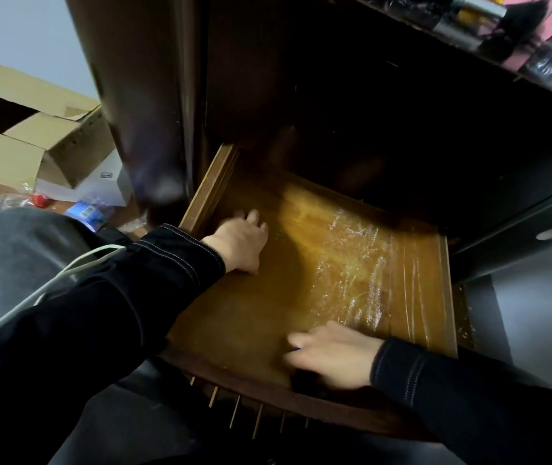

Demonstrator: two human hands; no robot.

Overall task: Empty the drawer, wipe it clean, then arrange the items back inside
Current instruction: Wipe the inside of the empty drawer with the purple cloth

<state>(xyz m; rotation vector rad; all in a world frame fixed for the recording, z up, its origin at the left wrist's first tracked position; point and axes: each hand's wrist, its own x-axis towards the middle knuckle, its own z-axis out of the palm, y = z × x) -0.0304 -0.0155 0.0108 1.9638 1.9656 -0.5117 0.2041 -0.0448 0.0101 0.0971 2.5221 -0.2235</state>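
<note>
The wooden drawer is pulled out of a dark cabinet and nothing lies loose on its bottom. Pale wet streaks run across the right half of the bottom. My left hand reaches in palm down beside the left wall, its fingertips touching the bottom. Just inside the front wall at the near right, my right hand lies flat with fingers stretched to the left. A tiny purple bit shows at its fingers and a dark shape lies under it; I cannot tell what they are.
Open cardboard boxes stand on the floor at the left, with plastic bottles and wrappers near my knee. A white cable crosses my left sleeve. A cluttered shelf hangs above the drawer. A grey cabinet front stands to the right.
</note>
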